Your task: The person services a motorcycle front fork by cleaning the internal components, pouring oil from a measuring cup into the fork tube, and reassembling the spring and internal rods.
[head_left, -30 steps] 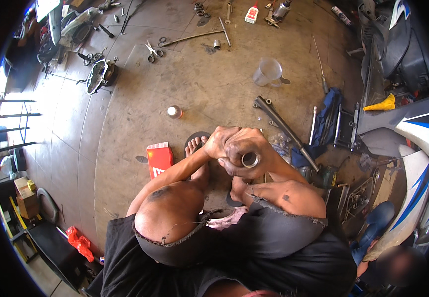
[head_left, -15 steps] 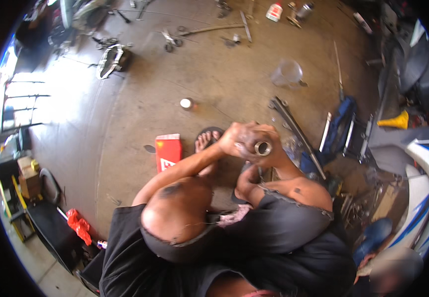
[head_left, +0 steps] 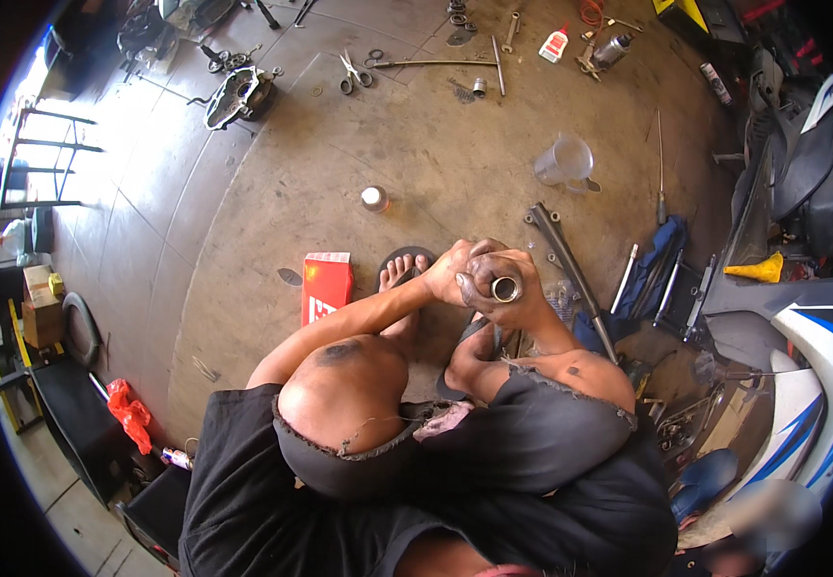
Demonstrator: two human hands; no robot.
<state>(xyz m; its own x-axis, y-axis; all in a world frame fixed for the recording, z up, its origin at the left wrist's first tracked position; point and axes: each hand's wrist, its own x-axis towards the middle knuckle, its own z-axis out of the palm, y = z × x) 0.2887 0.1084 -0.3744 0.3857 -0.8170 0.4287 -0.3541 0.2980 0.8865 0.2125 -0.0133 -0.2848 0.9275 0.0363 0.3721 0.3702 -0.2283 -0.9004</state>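
Both my hands are closed together in front of my knees around a metal tube, whose round open end faces up at me. My right hand wraps its fingers about the tube just below that end. Pressed against it from the left, my left hand also has its fingers curled in, and these look dark with grease. The rest of the tube is hidden behind the hands. Near my left forearm, a red and white box lies on the floor. Beyond the hands stands a small bottle with a white cap.
To the right lie a long dark tube and a blue cloth with metal rods. Farther off are a clear plastic jug, scissors and an engine cover. White-blue motorcycle panels and another person are at the right.
The view has shifted slightly and sharpened, so the floor items sit a little differently in it. Both hands keep their grip on the tube, with little visible movement.
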